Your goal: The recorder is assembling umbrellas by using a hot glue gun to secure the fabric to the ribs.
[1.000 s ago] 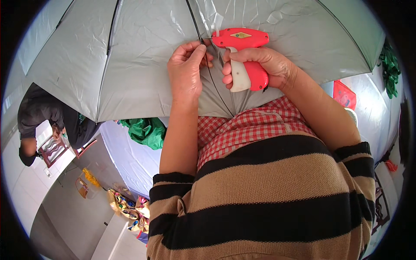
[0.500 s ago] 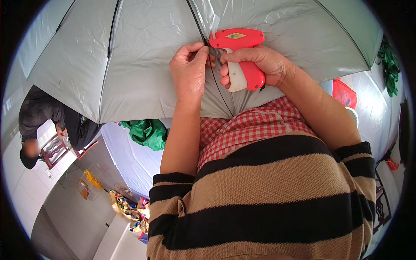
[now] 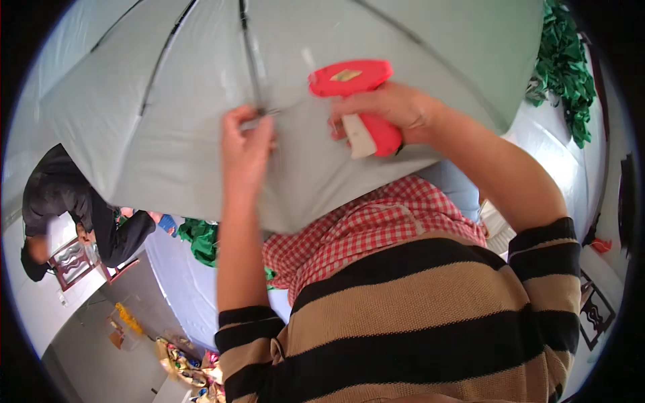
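Note:
An open umbrella (image 3: 188, 134) with silver-grey fabric and dark ribs spreads across the upper part of the view, over my lap. With finger and thumb together, my left hand (image 3: 247, 141) pinches a dark umbrella rib (image 3: 250, 57) near its lower stretch; the exact grip is blurred. My right hand (image 3: 396, 111) is wrapped round the handle of a red and white tagging gun (image 3: 353, 77). The gun's nose points left toward my left hand, with a gap between them. Fabric lies behind both hands.
Green folded fabric (image 3: 564, 74) lies at the far right, more green fabric (image 3: 199, 242) at the left on a pale-covered table (image 3: 178, 289). A seated person in dark clothes (image 3: 57, 188) is at the left. Colourful packages (image 3: 185, 363) lie at the lower left.
The tagging gun has come away from the rib, leaving a gap. My left hand has moved left and down with the rib, and the umbrella has shifted left.

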